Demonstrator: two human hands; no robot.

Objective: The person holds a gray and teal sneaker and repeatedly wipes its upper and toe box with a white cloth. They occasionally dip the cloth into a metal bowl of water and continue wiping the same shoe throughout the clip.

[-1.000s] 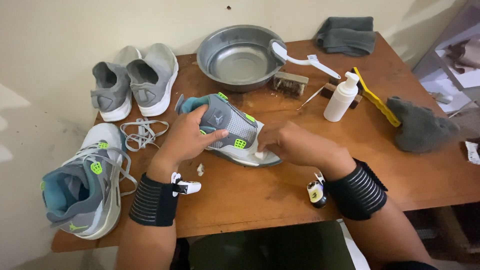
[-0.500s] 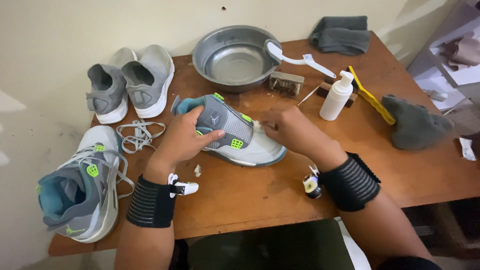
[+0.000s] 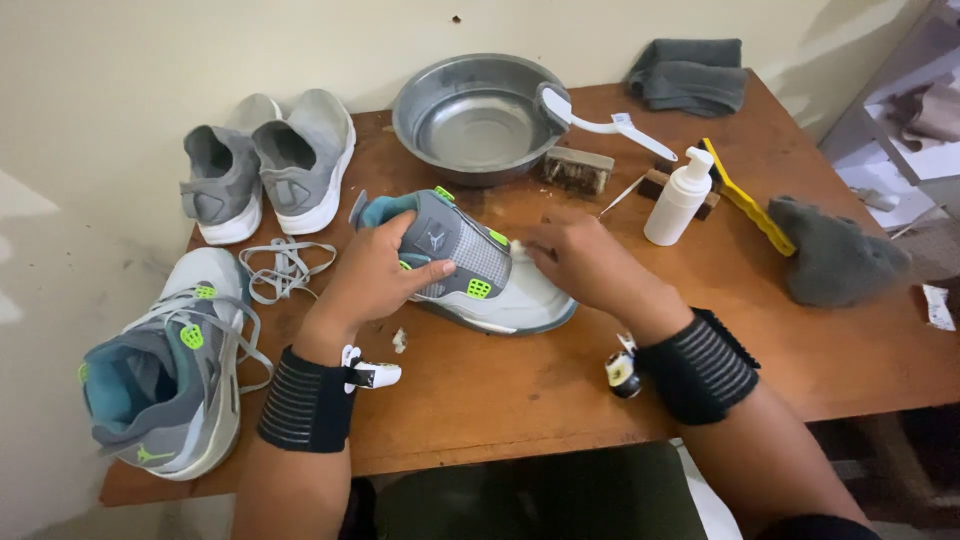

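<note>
Left hand (image 3: 375,275) is clamped round the grey sneaker (image 3: 470,265) mid-table, right hand (image 3: 585,262) fingers pinched on a small white wad at its toe. Further back, the foam bottle (image 3: 679,197) looks easy to knock over with that elbow.
</note>
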